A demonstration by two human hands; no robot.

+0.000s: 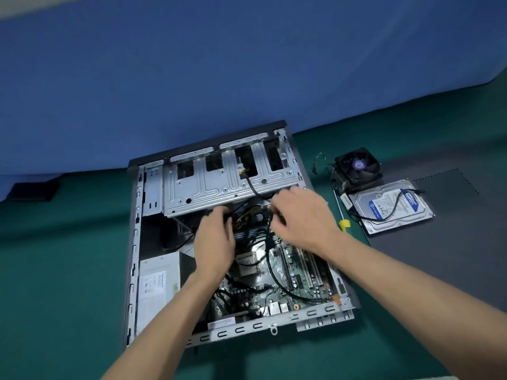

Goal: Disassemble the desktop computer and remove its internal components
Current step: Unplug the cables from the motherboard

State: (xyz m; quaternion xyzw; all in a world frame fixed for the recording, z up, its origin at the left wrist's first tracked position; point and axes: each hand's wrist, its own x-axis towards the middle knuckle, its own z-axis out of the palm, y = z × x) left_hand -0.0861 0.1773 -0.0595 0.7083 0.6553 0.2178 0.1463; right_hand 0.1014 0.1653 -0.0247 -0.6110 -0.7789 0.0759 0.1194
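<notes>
The open desktop case (134, 242) lies flat on the green table. Inside are the motherboard (290, 267), the power supply (157, 283) at the left and the metal drive cage (216, 185) at the far end. My left hand (215, 239) reaches in under the cage's front edge, its fingertips curled on the black wires beside a yellow and black wire bundle (244, 218). My right hand (303, 218) is just to the right of it, its curled fingers pinching a black cable (270, 259) that loops down across the motherboard. Both hands are slightly blurred.
A CPU cooler with fan (358, 167), a hard drive (395, 208) with a black cable on it and a yellow-handled screwdriver (344, 224) lie right of the case. They rest by a dark grey panel (444, 242). A black object (34, 192) sits at the far left. A blue wall stands behind.
</notes>
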